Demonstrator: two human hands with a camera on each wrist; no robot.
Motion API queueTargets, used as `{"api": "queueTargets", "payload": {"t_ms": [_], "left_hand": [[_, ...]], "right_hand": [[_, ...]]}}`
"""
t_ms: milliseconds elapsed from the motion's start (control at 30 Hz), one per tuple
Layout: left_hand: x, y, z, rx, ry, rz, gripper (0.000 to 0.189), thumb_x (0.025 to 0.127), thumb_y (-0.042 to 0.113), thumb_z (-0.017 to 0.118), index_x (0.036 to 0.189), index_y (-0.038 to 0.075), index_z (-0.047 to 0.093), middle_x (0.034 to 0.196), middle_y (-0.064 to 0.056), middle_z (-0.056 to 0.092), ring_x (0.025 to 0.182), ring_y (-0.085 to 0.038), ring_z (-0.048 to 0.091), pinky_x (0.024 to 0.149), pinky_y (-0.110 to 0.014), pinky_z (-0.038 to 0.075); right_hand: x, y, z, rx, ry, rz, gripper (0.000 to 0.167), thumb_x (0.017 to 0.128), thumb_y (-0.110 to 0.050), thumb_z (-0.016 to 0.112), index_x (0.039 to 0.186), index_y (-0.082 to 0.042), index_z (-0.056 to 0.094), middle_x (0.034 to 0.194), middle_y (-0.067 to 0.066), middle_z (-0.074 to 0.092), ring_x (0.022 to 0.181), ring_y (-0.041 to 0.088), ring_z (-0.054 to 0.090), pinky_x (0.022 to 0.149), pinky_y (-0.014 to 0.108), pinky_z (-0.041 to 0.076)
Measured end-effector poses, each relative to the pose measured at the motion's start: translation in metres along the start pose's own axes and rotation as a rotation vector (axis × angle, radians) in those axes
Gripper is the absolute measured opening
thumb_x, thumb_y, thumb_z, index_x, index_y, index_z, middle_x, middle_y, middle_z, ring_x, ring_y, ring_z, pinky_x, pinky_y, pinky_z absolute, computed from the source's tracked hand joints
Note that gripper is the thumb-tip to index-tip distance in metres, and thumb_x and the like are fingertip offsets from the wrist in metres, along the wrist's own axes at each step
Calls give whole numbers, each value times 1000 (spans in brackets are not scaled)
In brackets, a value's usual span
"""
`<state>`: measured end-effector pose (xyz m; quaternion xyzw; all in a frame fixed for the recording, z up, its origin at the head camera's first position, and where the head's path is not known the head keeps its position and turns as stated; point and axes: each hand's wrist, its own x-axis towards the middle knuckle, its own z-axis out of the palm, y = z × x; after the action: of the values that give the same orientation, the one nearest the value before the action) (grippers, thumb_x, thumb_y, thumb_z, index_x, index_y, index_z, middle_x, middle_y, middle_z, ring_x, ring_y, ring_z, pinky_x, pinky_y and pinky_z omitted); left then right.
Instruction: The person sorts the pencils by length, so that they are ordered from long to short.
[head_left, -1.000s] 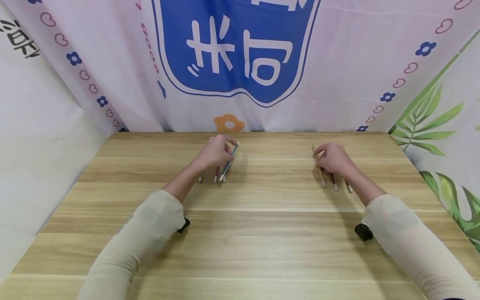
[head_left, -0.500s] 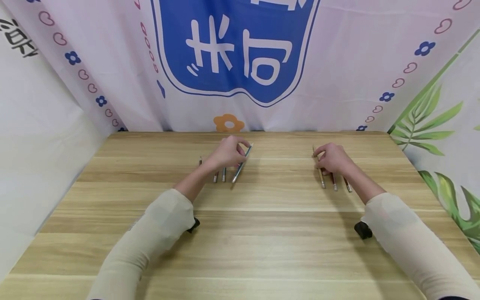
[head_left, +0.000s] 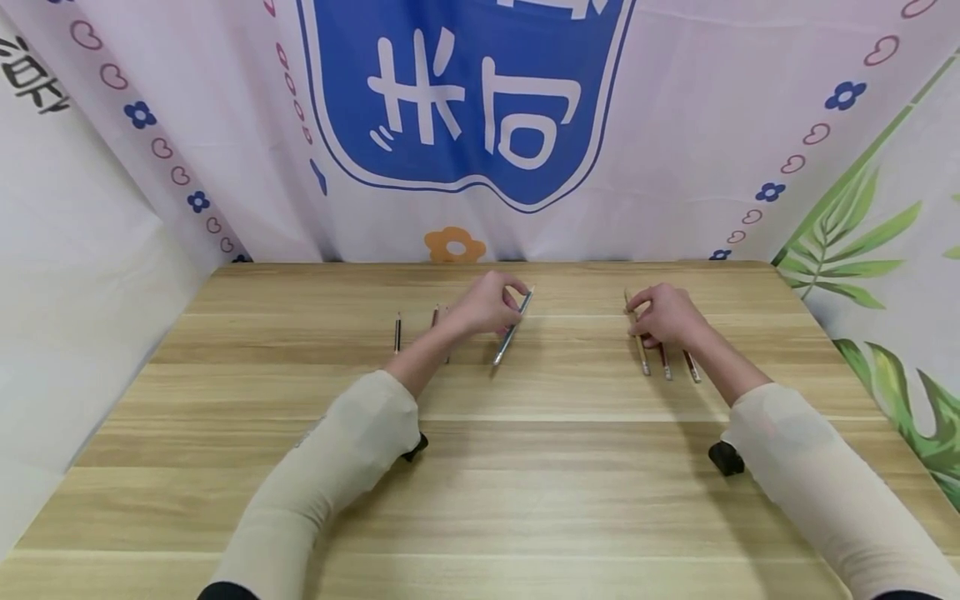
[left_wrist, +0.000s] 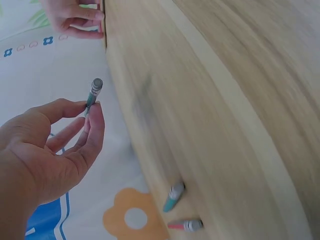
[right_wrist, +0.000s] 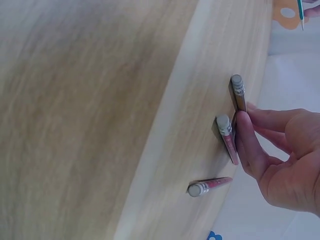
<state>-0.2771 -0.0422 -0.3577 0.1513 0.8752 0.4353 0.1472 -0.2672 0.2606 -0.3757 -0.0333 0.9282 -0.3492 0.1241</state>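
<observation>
My left hand (head_left: 489,307) pinches a teal pencil (head_left: 507,340) between thumb and fingers. The pencil slants, its eraser end towards me, and in the left wrist view the teal pencil (left_wrist: 93,92) hangs above the table. Over on the right, my right hand (head_left: 665,315) pinches a yellow-brown pencil (head_left: 642,357) by its middle, close over the tabletop. Right beside those fingers lie a red pencil (head_left: 666,363) and a darker pencil (head_left: 692,367), both partly covered by the hand and wrist in the head view.
Left of the left hand, a black pencil (head_left: 397,333) and a red pencil (head_left: 435,316) lie on the wooden table (head_left: 540,492). Another teal pencil (left_wrist: 173,197) lies near them, mostly hidden by the forearm in the head view. A printed curtain (head_left: 660,167) hangs behind the table's far edge.
My left hand has carried the teal pencil to the right, away from the other pencils on the left, uncovering the black and red ones. The right hand has stayed nearly still on its pencil.
</observation>
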Motion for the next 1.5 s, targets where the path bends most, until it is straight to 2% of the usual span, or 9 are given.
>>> {"api": "queueTargets", "payload": {"t_ms": [133,233,367,733,967,1200,1367,1500], "left_hand": [[6,2,9,-43,-4,-1,43,89,-13,68,130,-4,63,90,-17,68,68,-24,66,68,-37,65],[9,4,15,-79,-6,-4,42,89,-13,67,130,-4,63,90,-17,68,66,-22,65,72,-43,66],[10,7,20,-117,-9,-17,42,90,-14,67,131,-4,62,92,-17,68,65,-20,63,71,-41,65],[18,13,33,-148,-31,-10,44,90,-14,66,133,-4,61,92,-17,68,63,-18,63,72,-41,66],[22,16,42,-168,-40,-12,42,91,-14,66,132,-5,61,91,-17,69,63,-18,64,67,-35,65],[26,19,50,-228,-45,-27,43,90,-15,67,131,-5,61,91,-19,69,64,-19,63,63,-32,64],[31,20,58,-266,-45,-55,43,90,-15,68,130,-4,61,92,-19,68,63,-19,62,60,-30,63],[35,21,65,-277,-37,-82,41,90,-14,68,129,-4,62,86,-16,68,62,-18,61,57,-27,61]], "right_hand": [[0,1,0,7,2,5,37,89,7,75,124,12,65,91,21,75,55,13,67,55,28,62],[0,1,0,6,5,5,37,89,7,75,124,12,65,91,21,75,55,12,66,54,28,62],[1,2,1,8,7,4,38,89,6,76,124,12,65,94,24,75,55,12,66,54,28,62],[1,2,1,2,8,-2,38,89,6,76,124,12,64,98,27,74,54,12,66,54,28,61],[2,3,2,0,11,4,39,88,7,76,124,12,62,96,25,74,54,12,66,54,28,61],[1,2,2,4,15,4,39,88,7,76,124,12,61,97,26,74,53,12,65,54,28,61],[1,3,2,3,19,5,39,88,6,76,124,12,62,96,25,74,54,13,66,54,28,62],[2,3,2,4,18,6,39,89,6,76,124,11,62,94,24,74,54,13,66,54,29,62]]}}
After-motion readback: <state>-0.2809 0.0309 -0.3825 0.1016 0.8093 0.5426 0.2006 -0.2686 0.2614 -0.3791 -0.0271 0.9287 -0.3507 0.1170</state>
